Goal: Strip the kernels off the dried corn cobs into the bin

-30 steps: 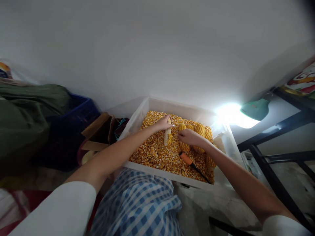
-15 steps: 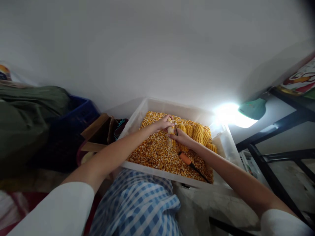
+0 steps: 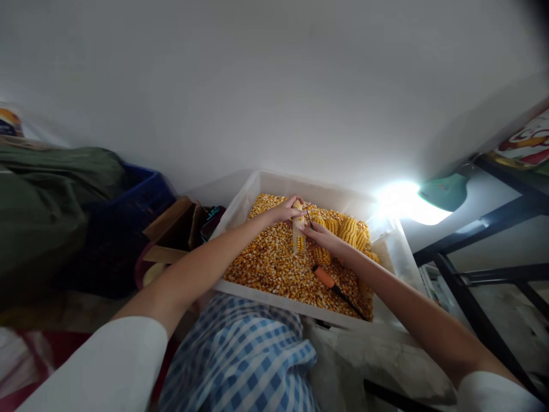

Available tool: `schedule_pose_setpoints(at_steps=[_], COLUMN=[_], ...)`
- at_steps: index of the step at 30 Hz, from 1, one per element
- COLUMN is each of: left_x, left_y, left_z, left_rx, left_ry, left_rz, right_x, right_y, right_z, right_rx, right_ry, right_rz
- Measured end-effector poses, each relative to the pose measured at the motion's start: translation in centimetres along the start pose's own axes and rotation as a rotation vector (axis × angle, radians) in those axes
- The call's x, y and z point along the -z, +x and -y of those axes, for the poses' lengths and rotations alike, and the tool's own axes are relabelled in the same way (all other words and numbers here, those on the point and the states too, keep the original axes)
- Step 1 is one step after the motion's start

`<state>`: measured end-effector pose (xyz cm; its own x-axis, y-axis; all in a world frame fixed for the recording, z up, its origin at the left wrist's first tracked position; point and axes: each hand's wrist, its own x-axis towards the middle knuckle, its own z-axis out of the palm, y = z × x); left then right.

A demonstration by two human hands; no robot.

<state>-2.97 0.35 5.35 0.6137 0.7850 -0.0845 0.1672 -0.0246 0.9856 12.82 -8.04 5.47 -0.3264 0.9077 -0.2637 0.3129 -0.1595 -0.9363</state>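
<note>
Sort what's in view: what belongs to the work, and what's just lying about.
Likely part of the work:
- partly bare cob in the left hand
- thin dark object in the right hand
- loose kernels
- corn ears
- white tub
- orange-handled tool, perhaps

Apparently just lying about:
- green cloth
- blue crate
- cardboard box
</note>
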Motion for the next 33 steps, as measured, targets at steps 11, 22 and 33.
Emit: schedule_pose_setpoints(at_steps=[11,22,33], left_x=[0.5,1.2,1.1], left_y=[-0.2,-0.1,-0.5], left_z=[-0.1,-0.3,0.2], left_rx=[0.023,-0.102,-0.080], left_ry=[-0.067,0.234,0.663], left_rz=[-0.007,-0.183,-0.023], right_x=[1.4,2.7,1.8], right_y=[0.5,-0.5,-1.5], right_z=[-1.1,1.2,1.5], right_rx=[0.012,0.065,0.128], right_ry=[0.204,-0.707,-1.120], right_rz=[0.103,-0.197,0.114])
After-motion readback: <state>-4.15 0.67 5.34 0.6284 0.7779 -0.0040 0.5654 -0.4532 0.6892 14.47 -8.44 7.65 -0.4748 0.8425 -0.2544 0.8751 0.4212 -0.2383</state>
